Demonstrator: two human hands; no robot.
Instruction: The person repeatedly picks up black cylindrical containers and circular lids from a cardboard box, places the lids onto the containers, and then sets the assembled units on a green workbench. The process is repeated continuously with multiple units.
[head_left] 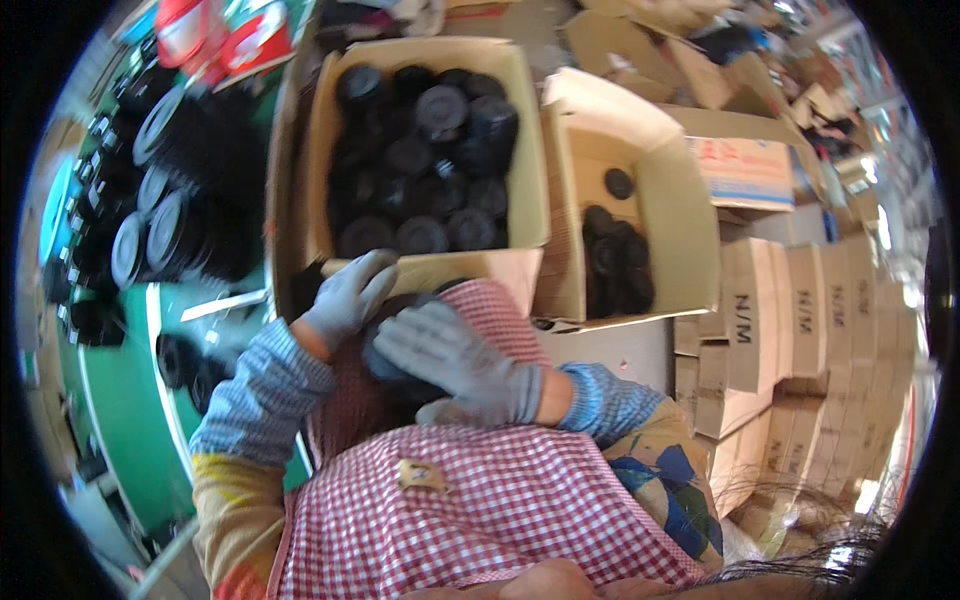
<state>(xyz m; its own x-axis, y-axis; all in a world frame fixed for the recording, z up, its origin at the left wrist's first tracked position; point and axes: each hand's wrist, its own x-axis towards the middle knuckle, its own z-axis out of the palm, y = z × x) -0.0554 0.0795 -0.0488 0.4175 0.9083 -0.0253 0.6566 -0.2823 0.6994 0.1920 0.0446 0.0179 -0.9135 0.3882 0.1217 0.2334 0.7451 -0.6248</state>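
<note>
Both my hands wear grey gloves and are over my lap, just below the large carton. My right hand (455, 362) lies over a black round container (382, 362), its fingers across the top and its thumb toward me. Much of that container is hidden under the glove. To the left, my left hand (352, 292) is at the carton's near edge, its fingers bent and a little apart, with nothing visible in them. The large carton (535, 150) holds many black round containers (442, 112). To its right, a smaller carton (690, 255) has several black lids or discs (618, 255).
Large black cylinders with pale rims (172, 232) stand on a green surface (120, 420) at the left. Red-and-white items (190, 35) are at the far left. Folded brown cartons (750, 320) are stacked at the right. A checked apron (480, 500) covers my lap.
</note>
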